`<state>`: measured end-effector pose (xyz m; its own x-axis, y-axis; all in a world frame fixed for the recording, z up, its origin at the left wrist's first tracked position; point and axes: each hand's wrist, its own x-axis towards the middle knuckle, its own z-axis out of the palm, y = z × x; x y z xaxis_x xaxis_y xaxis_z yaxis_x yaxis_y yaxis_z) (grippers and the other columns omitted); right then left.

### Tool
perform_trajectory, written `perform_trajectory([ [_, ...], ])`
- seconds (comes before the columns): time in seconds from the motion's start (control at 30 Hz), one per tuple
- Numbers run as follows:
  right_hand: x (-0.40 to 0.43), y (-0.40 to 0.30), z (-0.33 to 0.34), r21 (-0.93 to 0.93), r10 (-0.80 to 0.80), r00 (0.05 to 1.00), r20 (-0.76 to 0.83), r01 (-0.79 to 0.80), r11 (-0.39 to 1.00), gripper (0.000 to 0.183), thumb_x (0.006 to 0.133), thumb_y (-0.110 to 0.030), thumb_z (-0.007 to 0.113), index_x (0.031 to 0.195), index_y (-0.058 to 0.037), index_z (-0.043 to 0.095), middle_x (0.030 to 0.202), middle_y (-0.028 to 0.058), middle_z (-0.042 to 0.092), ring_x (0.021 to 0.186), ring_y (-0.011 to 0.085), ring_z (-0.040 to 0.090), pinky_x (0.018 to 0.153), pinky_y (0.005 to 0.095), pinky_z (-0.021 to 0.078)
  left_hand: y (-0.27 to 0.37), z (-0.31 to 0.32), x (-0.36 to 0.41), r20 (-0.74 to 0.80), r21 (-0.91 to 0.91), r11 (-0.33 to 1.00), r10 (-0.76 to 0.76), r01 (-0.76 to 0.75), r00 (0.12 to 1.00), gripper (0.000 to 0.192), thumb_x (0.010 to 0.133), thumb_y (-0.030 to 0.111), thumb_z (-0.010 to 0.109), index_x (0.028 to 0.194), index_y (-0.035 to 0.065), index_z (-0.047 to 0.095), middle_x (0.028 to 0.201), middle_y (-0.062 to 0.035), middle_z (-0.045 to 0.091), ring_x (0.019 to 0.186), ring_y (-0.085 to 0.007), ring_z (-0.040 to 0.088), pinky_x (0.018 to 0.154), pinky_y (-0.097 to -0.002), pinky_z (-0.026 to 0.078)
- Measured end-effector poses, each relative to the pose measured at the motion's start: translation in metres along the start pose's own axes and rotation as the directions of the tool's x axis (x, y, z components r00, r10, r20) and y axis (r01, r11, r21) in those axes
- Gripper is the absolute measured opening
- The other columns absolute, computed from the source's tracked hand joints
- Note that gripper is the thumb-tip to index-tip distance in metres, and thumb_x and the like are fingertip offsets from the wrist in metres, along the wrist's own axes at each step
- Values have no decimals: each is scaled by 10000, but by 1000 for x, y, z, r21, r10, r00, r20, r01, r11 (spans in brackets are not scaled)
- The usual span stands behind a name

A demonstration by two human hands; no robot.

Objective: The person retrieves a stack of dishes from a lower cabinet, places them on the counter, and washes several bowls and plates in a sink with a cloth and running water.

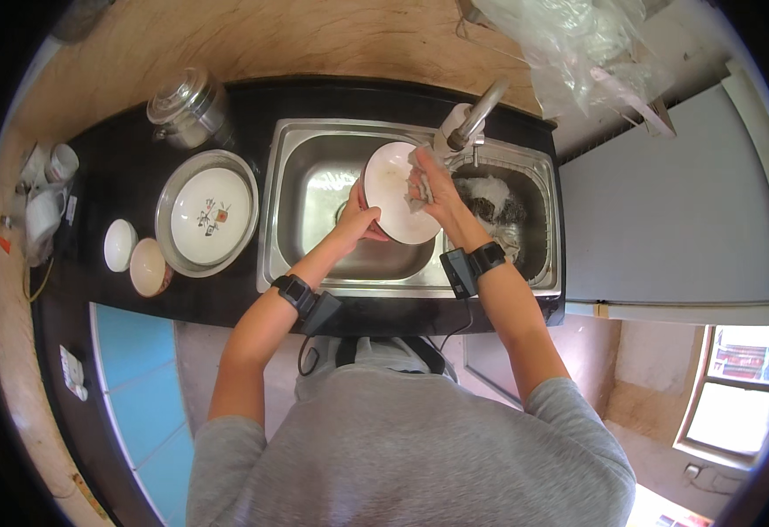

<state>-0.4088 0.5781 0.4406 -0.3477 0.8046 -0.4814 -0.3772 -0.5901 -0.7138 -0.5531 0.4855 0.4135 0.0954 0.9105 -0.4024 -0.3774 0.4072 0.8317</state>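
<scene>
Over the double-bowl steel sink, my left hand grips the lower left rim of a white dish with a dark edge. The dish is tilted. My right hand holds a crumpled greyish cloth against the dish's right inner side. Behind that hand stands the faucet, with a white fitting at its base. In the right basin lie a white, foamy-looking thing, dark scouring material and a pale cloth, partly hidden by my right forearm.
Left of the sink, a metal basin holds a white patterned plate. Beside it are two small bowls. A lidded steel pot stands behind; cups are at the far left. Plastic bags hang at upper right.
</scene>
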Motion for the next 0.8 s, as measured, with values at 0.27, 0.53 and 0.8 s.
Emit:
perform_trajectory([
  [0.27, 10, 10, -21, 100, -127, 986, -105, 138, 985, 275, 819, -385, 448, 888, -121, 482, 702, 71, 512, 553, 165, 476, 495, 326, 413, 1, 7, -2, 33, -10, 1000, -5, 6, 999, 767, 637, -11, 436, 1305, 158, 101, 1170, -108, 296, 949, -295, 456, 611, -429, 543],
  [0.53, -3, 38, -46, -900, -344, 912, 223, 328, 286, 736, 713, -368, 582, 1298, -80, 241, 1291, 192, 268, 1189, 338, 257, 979, 394, 211, -6, 12, -1, 14, -34, 999, 6, -5, 1000, 762, 649, -16, 439, 1304, 182, 104, 1135, -104, 319, 933, -278, 469, 608, -430, 542],
  [0.8, -9, 42, -59, -882, -232, 858, 459, 406, -240, 714, 668, -200, 562, 1304, -204, 236, 1289, 177, 272, 1152, 358, 289, 913, 495, 257, 9, 14, 6, -1, -10, 998, 56, -56, 998, 816, 649, -29, 438, 1320, 232, 55, 1121, -125, 384, 729, -232, 565, 541, -355, 544],
])
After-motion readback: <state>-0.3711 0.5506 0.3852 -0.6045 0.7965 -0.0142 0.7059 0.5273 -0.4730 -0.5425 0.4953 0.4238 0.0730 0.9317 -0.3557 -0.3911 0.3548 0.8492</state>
